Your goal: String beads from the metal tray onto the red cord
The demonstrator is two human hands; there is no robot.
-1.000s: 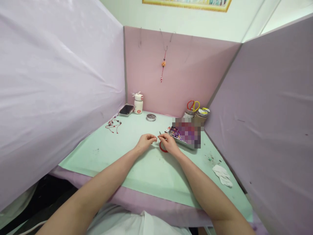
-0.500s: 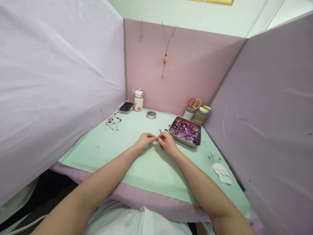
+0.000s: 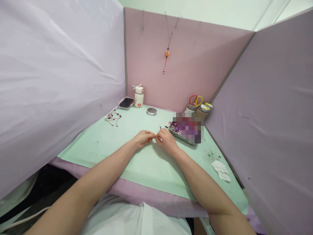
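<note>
My left hand and my right hand meet over the middle of the mat, fingertips pinched together. Whatever lies between them is too small to make out. A thin pointed tip sticks out just behind my right hand, which hides the rest of it. Close by on the right is a metal tray of purple, red and clear beads, partly blurred over. A small white and red item lies between that tray and my right hand.
Farther back stand a white bottle, a phone, a round clear case and jars with scissors. Red beaded cords lie left, a crumpled white cloth right. A beaded strand hangs on the back panel.
The view has tilted slightly, so things sit a little higher in the picture. Both hands stay pinched together in the same place; the red part by my right hand is now hidden.
</note>
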